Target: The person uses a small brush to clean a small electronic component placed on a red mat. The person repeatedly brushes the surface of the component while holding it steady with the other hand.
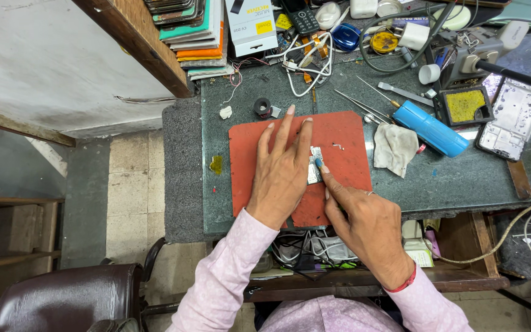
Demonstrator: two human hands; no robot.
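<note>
A red mat [339, 138] lies on the dark green worktop [462, 178]. On it sits a small silvery circuit board [314, 165]. My left hand [281, 169] lies flat on the mat with fingers spread, its edge against the board's left side. My right hand [364, 224] points its index finger at the board, the fingertip touching the board's top right part; whether a small blue bit is pinched there is unclear. A tiny metal piece [338, 146] lies on the mat to the right.
Right of the mat lie a grey cloth [394, 147], a blue cylinder [431, 128], tweezers and a screwdriver [364, 104], a yellow sponge tray [465, 106] and an opened phone body [511, 120]. Cables, boxes and stacked cases crowd the back. A brown chair [69, 298] stands lower left.
</note>
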